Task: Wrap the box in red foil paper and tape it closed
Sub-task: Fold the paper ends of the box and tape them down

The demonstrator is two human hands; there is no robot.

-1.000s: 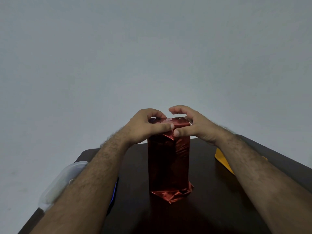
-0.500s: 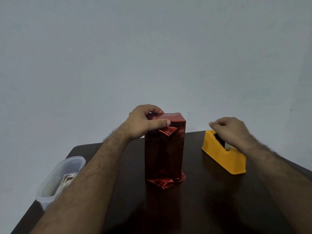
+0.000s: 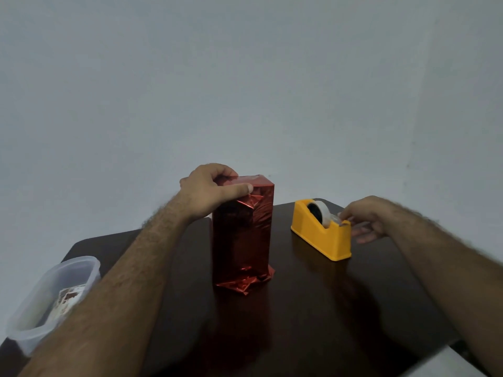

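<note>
A tall box wrapped in red foil paper (image 3: 243, 235) stands upright in the middle of the dark table (image 3: 313, 308). Crumpled foil sticks out at its base. My left hand (image 3: 211, 190) grips the box's top, thumb pressing the folded flap on the near face, fingers curled over the top edge. To the right stands a yellow tape dispenser (image 3: 321, 229) with a clear tape roll (image 3: 319, 210). My right hand (image 3: 363, 217) is at the dispenser's cutter end and pinches the tape's free end between thumb and forefinger.
A translucent plastic container (image 3: 40, 303) with something pale inside sits at the table's left edge, partly behind my left forearm. A plain grey wall rises behind the table. A pale surface shows at the bottom right corner.
My right hand left the box's top, moved right to the tape dispenser and now pinches the tape at the cutter. My left hand stayed on the box's top flap.
</note>
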